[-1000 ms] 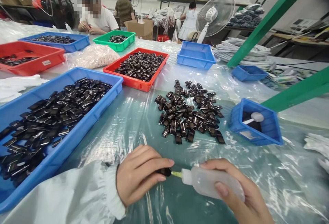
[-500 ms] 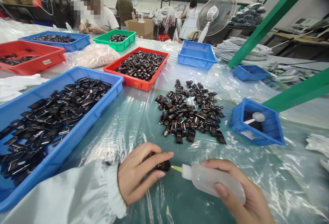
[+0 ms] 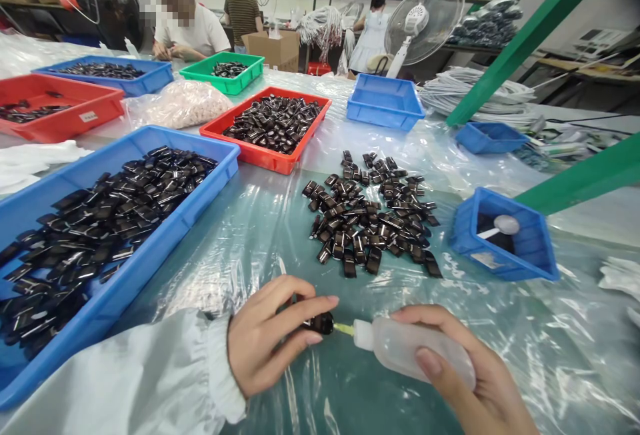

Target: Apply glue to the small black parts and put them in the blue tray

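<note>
Between the thumb and fingers of my left hand (image 3: 274, 336) is a small glossy black plastic part (image 3: 320, 322), partly hidden by the fingers. My right hand (image 3: 465, 362) is wrapped round a translucent white squeeze bottle (image 3: 413, 348) lying nearly level. Its thin yellowish nozzle tip (image 3: 344, 329) points left and reaches the end of the black part. Whether anything flows out of it is too small to see. Beyond both hands, a loose pile of similar black parts (image 3: 370, 215) lies on the plastic-covered table (image 3: 260, 235).
A large blue tray (image 3: 200, 205) of black parts stands at left, a red tray (image 3: 280, 163) of them behind. On the right are a small blue bin (image 3: 487, 248) holding a white scoop (image 3: 505, 225) and green bars (image 3: 585, 168). A person (image 3: 193, 32) sits across the table.
Both hands keep nearly the same pose, the nozzle still at the end of the black part. The view has shifted very slightly.
</note>
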Demonstrator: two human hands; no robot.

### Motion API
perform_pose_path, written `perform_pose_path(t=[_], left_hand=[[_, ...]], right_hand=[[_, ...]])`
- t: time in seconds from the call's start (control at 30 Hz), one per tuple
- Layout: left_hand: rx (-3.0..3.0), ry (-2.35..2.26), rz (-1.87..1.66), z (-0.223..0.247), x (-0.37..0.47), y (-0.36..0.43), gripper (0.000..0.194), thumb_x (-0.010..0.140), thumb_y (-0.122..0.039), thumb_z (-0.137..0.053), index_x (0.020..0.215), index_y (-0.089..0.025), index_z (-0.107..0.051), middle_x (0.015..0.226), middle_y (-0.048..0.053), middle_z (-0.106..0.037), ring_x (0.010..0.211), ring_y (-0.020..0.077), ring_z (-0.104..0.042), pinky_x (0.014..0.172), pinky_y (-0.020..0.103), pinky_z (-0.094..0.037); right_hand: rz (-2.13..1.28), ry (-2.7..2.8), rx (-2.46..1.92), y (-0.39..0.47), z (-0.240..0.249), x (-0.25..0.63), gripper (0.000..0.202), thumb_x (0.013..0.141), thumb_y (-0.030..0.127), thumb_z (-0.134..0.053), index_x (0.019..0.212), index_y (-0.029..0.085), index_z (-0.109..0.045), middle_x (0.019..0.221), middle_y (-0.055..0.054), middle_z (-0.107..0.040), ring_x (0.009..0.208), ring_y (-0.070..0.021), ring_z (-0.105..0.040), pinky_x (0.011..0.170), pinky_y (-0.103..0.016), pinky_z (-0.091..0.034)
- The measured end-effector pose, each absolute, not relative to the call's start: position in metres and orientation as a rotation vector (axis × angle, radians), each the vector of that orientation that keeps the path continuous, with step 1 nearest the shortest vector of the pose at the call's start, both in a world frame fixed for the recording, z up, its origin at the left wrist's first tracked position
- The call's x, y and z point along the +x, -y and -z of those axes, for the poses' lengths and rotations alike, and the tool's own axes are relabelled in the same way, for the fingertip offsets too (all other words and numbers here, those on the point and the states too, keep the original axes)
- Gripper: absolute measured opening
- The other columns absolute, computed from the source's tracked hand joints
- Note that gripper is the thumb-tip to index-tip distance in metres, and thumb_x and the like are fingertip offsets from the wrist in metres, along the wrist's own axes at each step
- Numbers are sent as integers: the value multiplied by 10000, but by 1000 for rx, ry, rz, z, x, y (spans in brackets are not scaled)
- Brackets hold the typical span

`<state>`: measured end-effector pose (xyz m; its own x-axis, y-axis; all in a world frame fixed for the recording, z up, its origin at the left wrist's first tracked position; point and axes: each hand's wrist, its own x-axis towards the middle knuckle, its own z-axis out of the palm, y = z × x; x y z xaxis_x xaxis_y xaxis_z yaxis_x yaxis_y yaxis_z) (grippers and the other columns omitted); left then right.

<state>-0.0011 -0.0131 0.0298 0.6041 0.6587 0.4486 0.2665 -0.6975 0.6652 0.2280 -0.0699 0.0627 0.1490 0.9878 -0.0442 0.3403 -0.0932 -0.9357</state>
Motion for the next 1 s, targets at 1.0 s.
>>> perform_pose_path(t=[1.0], left_hand=[[1848, -1085, -941, -26, -2, 4, 255, 988, -257, -314, 1190, -212, -463, 1048, 59, -608, 988, 199, -555, 862, 363, -417]], right_hand=[[-936, 1303, -1513, 46, -44, 261, 312, 872, 436, -512, 1122, 269, -596, 884, -48, -691, 832, -204, -667, 723, -285, -557]])
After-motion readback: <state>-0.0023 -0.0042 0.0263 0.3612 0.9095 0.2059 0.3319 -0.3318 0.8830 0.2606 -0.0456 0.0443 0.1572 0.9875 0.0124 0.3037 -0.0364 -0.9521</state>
